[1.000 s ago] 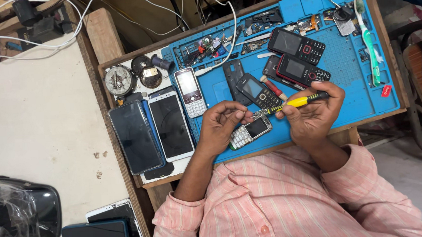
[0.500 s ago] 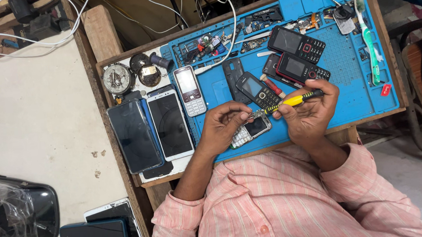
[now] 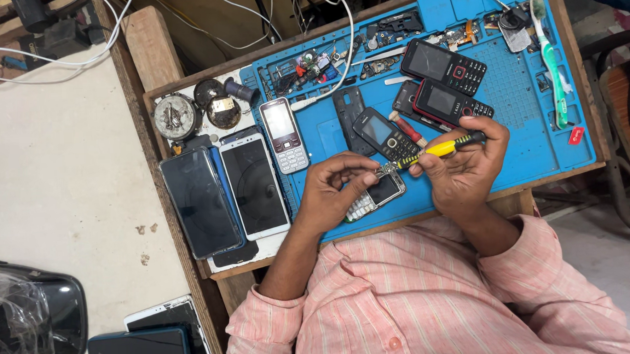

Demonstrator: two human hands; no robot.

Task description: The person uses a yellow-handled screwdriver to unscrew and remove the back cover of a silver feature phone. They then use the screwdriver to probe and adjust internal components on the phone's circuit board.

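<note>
Partly hidden under left hand (image 3: 333,194): keypad phone (image 3: 374,194), gripped; right hand (image 3: 463,167) pinches yellow screwdriver (image 3: 438,149), tip unclear.

A phone repair bench, no question; a blue silicone work mat (image 3: 516,83) covers the wooden tabletop (image 3: 155,60), its little trays stuffed with screws and loose parts (image 3: 310,62); keypad phones (image 3: 443,66) lie scattered across it, one silver handset (image 3: 285,134) off to the side; smartphones (image 3: 200,202) sit stacked at the mat's edge; a toothbrush (image 3: 550,53) for cleaning rests on the far side; white cables (image 3: 55,57) trail over the back; a yellow-handled screwdriver (image 3: 438,149) is at an opened handset (image 3: 374,194); a small workshop, plainly.
</note>
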